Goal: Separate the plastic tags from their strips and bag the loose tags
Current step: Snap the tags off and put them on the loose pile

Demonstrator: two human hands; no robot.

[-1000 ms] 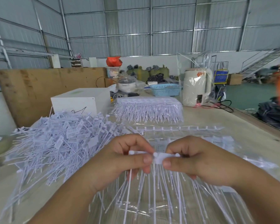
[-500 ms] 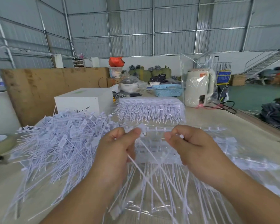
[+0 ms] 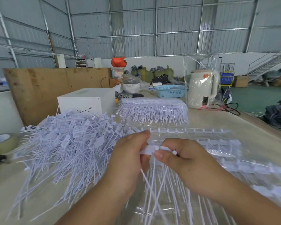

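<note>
Your beige table sits in a metal-walled hall. Both hands pinch one tag strip: left hand at nine o'clock, right hand at three.

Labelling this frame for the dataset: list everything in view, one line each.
strip of tags: one, white, held in both hands, tails hanging down
loose tags: big pile, white, table left
bagged strips: one clear pack, behind hands
clear bag: under hands, more strips inside
box: one, white, behind pile
tape roll: one, far left
basket: one, blue, back
kettle: one, cream, in plastic, back right
left hand: pinches strip
right hand: pinches strip
</note>
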